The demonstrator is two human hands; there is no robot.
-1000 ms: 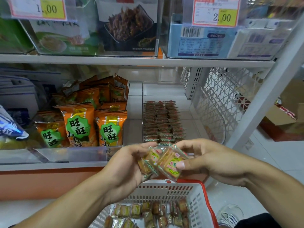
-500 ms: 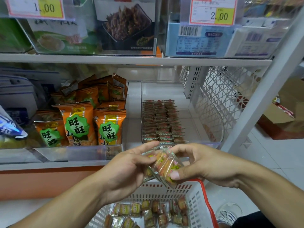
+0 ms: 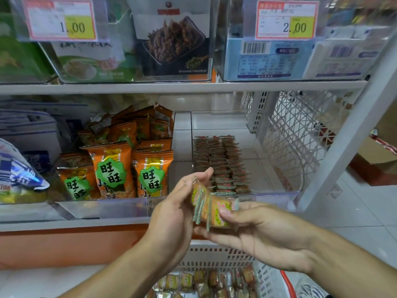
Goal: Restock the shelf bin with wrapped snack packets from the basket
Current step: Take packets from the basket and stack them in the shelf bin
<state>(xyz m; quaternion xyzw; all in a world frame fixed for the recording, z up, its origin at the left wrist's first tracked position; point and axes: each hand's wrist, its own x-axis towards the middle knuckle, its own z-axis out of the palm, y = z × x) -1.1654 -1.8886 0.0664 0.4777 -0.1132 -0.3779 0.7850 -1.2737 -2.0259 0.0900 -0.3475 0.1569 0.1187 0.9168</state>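
now you're squaring up the snack packets (image 3: pixel 211 208), left hand (image 3: pixel 171 214) and right hand (image 3: pixel 262 235) both gripping them; next, lift them over the shelf bin (image 3: pixel 277 195) lip.

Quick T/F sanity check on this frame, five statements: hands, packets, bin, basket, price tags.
1. Both hands hold a small stack of wrapped packets between them. True: the left hand and right hand grip it from either side.
2. The stack is already inside the shelf bin. False: it is in front of the bin's clear front wall, above the basket.
3. The bin holds rows of packets. True.
4. The basket is empty. False: loose packets lie in it.
5. The price tag above the bin reads 1.00. False: it reads 2.00; the 1.00 tag is to the left.
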